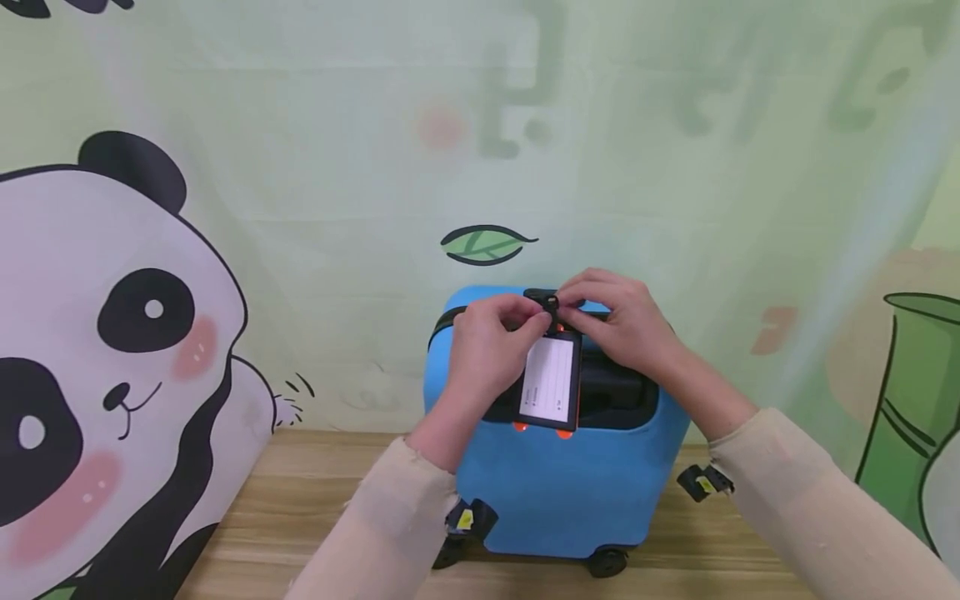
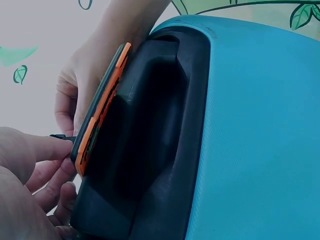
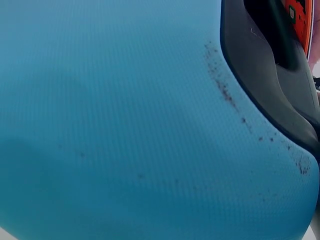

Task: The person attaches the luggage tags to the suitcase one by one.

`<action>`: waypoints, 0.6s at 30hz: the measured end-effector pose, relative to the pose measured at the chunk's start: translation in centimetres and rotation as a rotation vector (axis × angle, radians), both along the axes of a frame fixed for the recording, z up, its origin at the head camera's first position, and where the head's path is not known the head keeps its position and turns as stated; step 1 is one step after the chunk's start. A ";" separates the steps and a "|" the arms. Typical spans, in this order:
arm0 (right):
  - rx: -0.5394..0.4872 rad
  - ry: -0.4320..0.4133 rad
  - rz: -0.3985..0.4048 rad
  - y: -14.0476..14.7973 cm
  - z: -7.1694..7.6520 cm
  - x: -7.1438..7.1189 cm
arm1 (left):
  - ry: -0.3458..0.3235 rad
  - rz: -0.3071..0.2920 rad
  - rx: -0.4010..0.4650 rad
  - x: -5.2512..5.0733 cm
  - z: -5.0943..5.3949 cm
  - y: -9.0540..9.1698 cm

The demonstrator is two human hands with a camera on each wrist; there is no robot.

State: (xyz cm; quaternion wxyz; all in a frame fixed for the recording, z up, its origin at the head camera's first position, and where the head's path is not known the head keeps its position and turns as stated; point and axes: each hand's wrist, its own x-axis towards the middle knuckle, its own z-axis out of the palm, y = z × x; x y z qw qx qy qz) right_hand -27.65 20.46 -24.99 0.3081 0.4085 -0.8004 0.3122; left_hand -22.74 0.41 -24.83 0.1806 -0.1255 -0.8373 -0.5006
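A blue suitcase [image 1: 555,492] with a black recessed handle area [image 1: 615,392] stands upright in the head view. Over that recess hangs a luggage tag [image 1: 550,379] with a white lined card, a black frame and an orange back, which shows edge-on in the left wrist view [image 2: 102,107]. My left hand [image 1: 491,342] pinches the black strap [image 1: 552,307] at the tag's top from the left. From the right, the fingertips of my right hand [image 1: 618,321] pinch the same strap. The right wrist view shows mostly the suitcase's blue shell [image 3: 125,120], with neither hand's grip visible.
The suitcase stands on a wood-grain surface [image 1: 322,500], its black wheels [image 1: 607,562] at the bottom. Close behind it hangs a pale green backdrop [image 1: 337,167] with a printed panda [image 1: 112,317] at the left and bamboo at the right.
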 end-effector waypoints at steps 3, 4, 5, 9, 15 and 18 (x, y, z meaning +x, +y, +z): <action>-0.001 0.018 -0.001 0.0 -0.1 0.0 | -0.013 0.001 -0.008 0.0 0.2 0.0; -0.001 0.022 -0.002 0.0 -0.1 0.0 | -0.020 0.001 -0.010 0.0 0.2 0.1; -0.002 0.025 -0.002 0.0 -0.1 0.0 | -0.024 0.001 -0.013 0.0 0.2 0.1; -0.007 0.023 -0.002 0.0 -0.1 0.1 | -0.031 -0.003 -0.010 -0.1 0.2 0.1; 0.002 0.003 -0.012 0.0 -0.2 -0.1 | -0.033 -0.008 0.001 0.0 0.2 0.1; 0.006 -0.017 -0.011 0.1 0.0 0.0 | -0.033 -0.011 0.003 0.0 0.2 0.1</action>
